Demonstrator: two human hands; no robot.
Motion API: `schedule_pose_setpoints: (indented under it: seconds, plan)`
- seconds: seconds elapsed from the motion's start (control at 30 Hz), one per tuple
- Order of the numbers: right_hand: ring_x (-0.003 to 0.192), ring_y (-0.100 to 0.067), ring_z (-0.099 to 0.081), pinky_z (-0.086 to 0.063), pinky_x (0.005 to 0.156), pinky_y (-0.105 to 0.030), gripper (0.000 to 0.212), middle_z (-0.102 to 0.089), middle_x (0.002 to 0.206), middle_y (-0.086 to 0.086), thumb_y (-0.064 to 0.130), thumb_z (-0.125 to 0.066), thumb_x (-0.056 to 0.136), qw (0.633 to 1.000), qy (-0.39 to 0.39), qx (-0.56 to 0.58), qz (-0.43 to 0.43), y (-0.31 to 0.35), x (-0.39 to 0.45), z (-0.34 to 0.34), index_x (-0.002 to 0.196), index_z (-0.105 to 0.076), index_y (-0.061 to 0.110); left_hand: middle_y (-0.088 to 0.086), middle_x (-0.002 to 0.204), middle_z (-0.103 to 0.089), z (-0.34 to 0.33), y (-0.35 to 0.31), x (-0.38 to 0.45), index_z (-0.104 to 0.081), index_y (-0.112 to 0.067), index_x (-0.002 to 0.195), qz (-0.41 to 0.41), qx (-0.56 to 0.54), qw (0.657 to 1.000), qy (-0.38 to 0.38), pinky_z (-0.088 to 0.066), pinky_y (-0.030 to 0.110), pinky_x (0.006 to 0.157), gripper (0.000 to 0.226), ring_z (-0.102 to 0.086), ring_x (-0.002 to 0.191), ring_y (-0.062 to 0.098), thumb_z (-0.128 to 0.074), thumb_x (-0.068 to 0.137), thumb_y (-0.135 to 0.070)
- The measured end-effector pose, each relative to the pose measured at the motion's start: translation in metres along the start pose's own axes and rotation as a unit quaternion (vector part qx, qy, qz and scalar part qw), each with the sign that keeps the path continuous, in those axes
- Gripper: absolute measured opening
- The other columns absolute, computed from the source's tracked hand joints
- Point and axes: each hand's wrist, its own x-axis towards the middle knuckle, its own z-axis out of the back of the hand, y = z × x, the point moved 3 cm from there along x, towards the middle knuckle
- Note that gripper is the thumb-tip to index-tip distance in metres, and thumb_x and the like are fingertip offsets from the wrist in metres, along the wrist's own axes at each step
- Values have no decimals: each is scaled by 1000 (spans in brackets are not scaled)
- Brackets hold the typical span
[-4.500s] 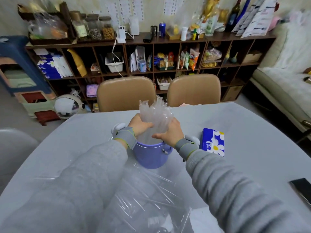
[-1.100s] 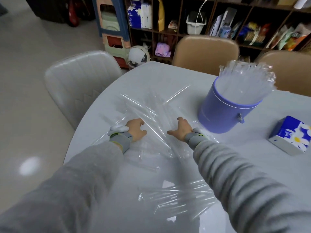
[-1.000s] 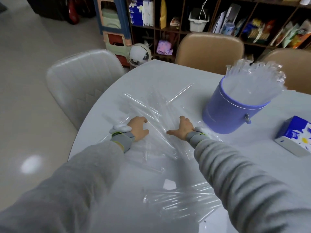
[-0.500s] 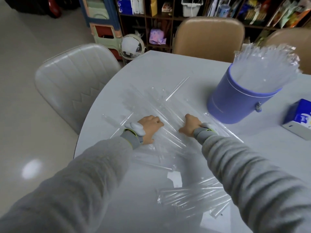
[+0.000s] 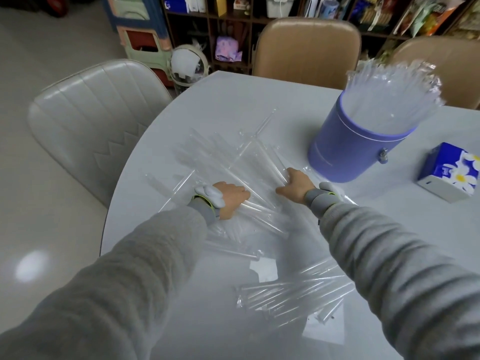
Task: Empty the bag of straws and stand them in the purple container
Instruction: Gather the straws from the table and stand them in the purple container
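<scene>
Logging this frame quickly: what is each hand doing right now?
Left hand: fingers curled round loose straws on the table.
Right hand: also gripping loose straws, just left of the purple container.

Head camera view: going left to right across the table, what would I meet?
Grey chair → left hand on loose straws → right hand → purple container full of straws → tissue pack.
</scene>
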Motion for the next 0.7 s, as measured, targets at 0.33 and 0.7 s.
schedule_pose_setpoints:
  seconds: [0.33,0.7]
  plan:
    - [59,-27,-65,-59,75,-43,7,-67,59,-8,10,-61,74,995,-51,88,7,10,-15,33,68,-58,12,1,97,-60,43,18,-36,-54,-24,104,66,-50,996,-25,-39,29,72,17,-60,95,27,-50,90,-34]
    - [40,-18,-57,-53,55,-28,21,-61,52,-6,8,-62,78,988,-59,141,3,9,-35,34,61,-51,13,4,119,-60,18,10,-4,-52,-25,122,31,19,996,82,-48,32,80,40,-62,104,30,-58,82,-19]
